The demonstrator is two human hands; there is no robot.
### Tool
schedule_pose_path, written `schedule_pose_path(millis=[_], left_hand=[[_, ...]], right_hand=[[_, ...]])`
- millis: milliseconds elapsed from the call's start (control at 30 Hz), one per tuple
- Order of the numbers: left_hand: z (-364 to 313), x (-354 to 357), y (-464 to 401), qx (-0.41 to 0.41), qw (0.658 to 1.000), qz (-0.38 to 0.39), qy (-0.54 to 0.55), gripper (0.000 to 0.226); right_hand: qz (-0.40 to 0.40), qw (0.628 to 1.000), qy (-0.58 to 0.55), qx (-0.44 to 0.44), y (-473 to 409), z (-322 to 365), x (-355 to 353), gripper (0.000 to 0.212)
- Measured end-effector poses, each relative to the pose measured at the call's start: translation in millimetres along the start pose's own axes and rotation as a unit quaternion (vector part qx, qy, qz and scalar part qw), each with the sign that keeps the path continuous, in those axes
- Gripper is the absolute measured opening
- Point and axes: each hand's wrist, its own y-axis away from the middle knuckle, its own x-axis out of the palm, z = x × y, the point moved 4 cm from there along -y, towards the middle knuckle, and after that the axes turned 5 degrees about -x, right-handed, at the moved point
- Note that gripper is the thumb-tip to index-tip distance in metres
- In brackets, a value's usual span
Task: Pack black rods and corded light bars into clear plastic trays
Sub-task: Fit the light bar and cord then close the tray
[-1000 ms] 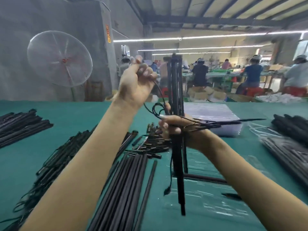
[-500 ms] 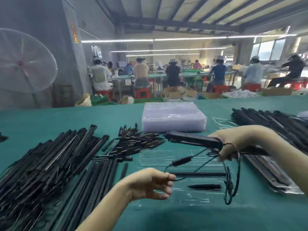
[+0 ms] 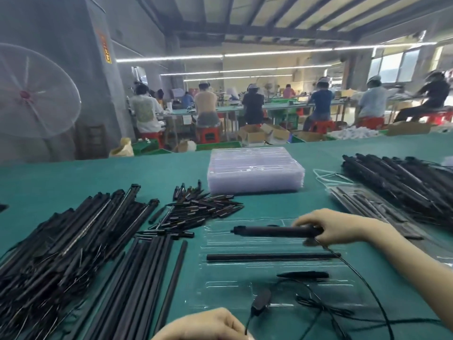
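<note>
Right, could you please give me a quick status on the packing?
Right hand gripping light bar over clear tray. Left hand pinching its cord. One rod already in the tray. Nothing in the way.

Light bar, rod and clear tray at the work position

The black light bar (image 3: 274, 231) lies horizontally across the clear tray (image 3: 220, 285) at 12 o'clock; a black rod (image 3: 269, 257) lies parallel below it, the cord (image 3: 318, 307) coiled at 6 o'clock.

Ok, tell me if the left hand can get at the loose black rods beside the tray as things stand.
Probably yes. The left hand sits low beside the black rods, nothing lying between them. But it seems to pinch the light bar's cord, so it may need to let go first.
</note>
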Motion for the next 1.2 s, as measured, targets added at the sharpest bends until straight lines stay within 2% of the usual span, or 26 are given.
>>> schedule_pose_path(millis=[67,133,167,200,267,300,333,367,400,467,600,700,767,833,933,1000,1067,1133,1167,1200], left_hand=[[-3,-3,5,-0.021,0.997,-0.038,-0.064,0.035],[-6,-17,12,-0.043,0.977,-0.157,-0.141,0.026],[-11,-26,17,-0.029,0.957,-0.244,-0.155,0.018],[-18,-38,24,0.003,0.92,-0.352,-0.172,0.014],[-40,-56,41,0.089,0.784,-0.556,-0.263,0.018],[-51,-61,45,0.124,0.723,-0.6,-0.32,0.026],[-60,-64,40,0.136,0.694,-0.603,-0.371,0.041],[-67,-66,31,0.122,0.688,-0.577,-0.421,0.058],[-70,-67,18,0.104,0.695,-0.543,-0.459,0.069],[-72,-70,-6,0.082,0.718,-0.484,-0.493,0.071],[-58,-79,-24,0.105,0.77,-0.431,-0.458,0.036],[-43,-76,-39,0.105,0.805,-0.392,-0.434,0.038],[-35,-66,-55,0.101,0.793,-0.365,-0.476,0.045],[-29,-62,-66,0.108,0.782,-0.362,-0.495,0.044],[-27,-68,-70,0.125,0.807,-0.353,-0.457,0.03],[-23,-73,-69,0.131,0.831,-0.336,-0.424,0.02],[-18,-80,-67,0.147,0.842,-0.344,-0.389,0.013],[-15,-87,-62,0.178,0.848,-0.364,-0.342,0.02],[-15,-90,-60,0.19,0.849,-0.376,-0.32,0.025],[-14,-92,-58,0.198,0.849,-0.385,-0.303,0.028]], right_hand=[[-0.119,0.985,0.127,-0.003,-5,4,-8,0.04],[-0.188,0.965,0.184,-0.013,-8,11,-7,0.054],[-0.199,0.961,0.189,-0.025,-10,15,-3,0.06],[-0.207,0.96,0.185,-0.041,-12,19,2,0.064],[-0.226,0.956,0.175,-0.063,-17,28,10,0.068],[-0.236,0.954,0.173,-0.07,-20,32,14,0.068],[-0.243,0.951,0.173,-0.077,-24,38,18,0.068],[-0.247,0.949,0.175,-0.086,-28,44,24,0.066],[-0.251,0.946,0.18,-0.098,-32,51,29,0.062],[-0.279,0.929,0.214,-0.117,-34,61,36,0.05],[-0.401,0.885,0.228,-0.061,-18,42,22,0.035],[-0.359,0.898,0.25,-0.038,-14,26,24,0.026],[-0.316,0.928,0.198,-0.007,-19,18,36,0.017],[-0.335,0.939,0.08,-0.001,-21,8,47,0.014],[-0.338,0.939,-0.041,-0.054,-20,-1,54,0.021],[-0.332,0.938,-0.079,-0.068,-15,-6,58,0.039],[-0.4,0.91,-0.096,-0.045,-4,-10,60,0.065],[-0.464,0.872,-0.156,0.012,6,-23,65,0.085],[-0.458,0.867,-0.191,0.052,10,-30,67,0.086],[-0.422,0.875,-0.225,0.076,13,-36,70,0.079]])
